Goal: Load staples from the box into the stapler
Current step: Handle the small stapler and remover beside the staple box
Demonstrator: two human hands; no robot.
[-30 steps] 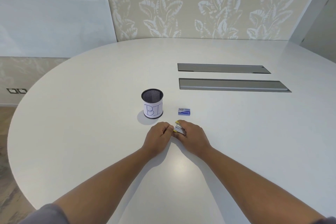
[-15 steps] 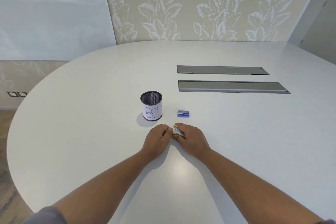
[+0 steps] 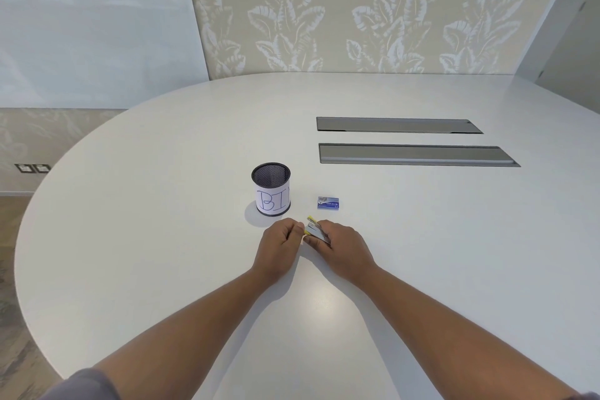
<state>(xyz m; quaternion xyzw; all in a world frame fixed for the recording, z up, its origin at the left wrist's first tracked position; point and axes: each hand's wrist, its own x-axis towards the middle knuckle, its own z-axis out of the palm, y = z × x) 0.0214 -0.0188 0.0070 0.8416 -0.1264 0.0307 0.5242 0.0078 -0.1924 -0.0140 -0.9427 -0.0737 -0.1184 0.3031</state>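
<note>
A small yellow and silver stapler (image 3: 314,230) rests low over the white table (image 3: 162,204), held between both hands. My right hand (image 3: 341,245) grips its body from the right and covers most of it. My left hand (image 3: 280,242) pinches its left end with curled fingers. The stapler's top looks slightly lifted, showing metal inside. A small blue staple box (image 3: 328,203) lies flat on the table just beyond my hands, closed as far as I can tell, with nothing touching it.
A black mesh cup (image 3: 271,188) with a paper label marked "BIN" stands to the left of the staple box. Two long grey cable hatches (image 3: 415,155) are set into the table farther back right. The table's curved edge runs along the left.
The hands stay together on the stapler at the same spot. More of the stapler's silver metal and yellow tip shows between the fingers now than before.
</note>
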